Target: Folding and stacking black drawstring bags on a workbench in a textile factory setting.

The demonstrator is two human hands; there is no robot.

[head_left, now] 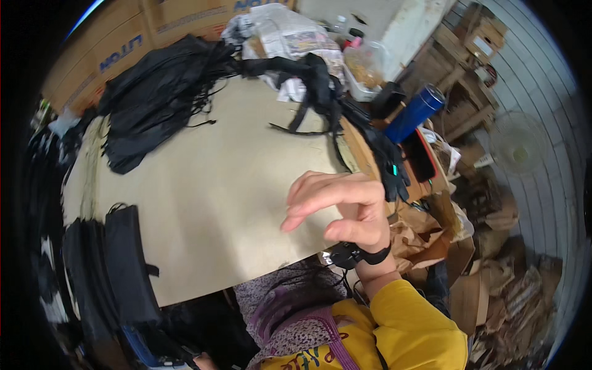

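My right hand [342, 206] hovers over the near right edge of a pale board table [222, 185], fingers apart and pointing left, holding nothing; a black band circles its wrist above a yellow sleeve. My left hand is out of the picture. A black strap piece with a buckle [317, 86] lies at the table's far right, trailing toward a black strap with a teal clip [390, 166] near my hand. A heap of black fabric pieces [157, 92] covers the far left. Flat black panels [126, 259] lie at the near left edge.
A blue bottle [414, 114] and a dark phone [420, 155] rest on a wooden bench to the right. Crumpled newspaper [290, 34] and a clear plastic jar [364, 68] sit at the back. Cardboard boxes [117, 43] stand behind; brown paper scraps [493, 290] litter the floor.
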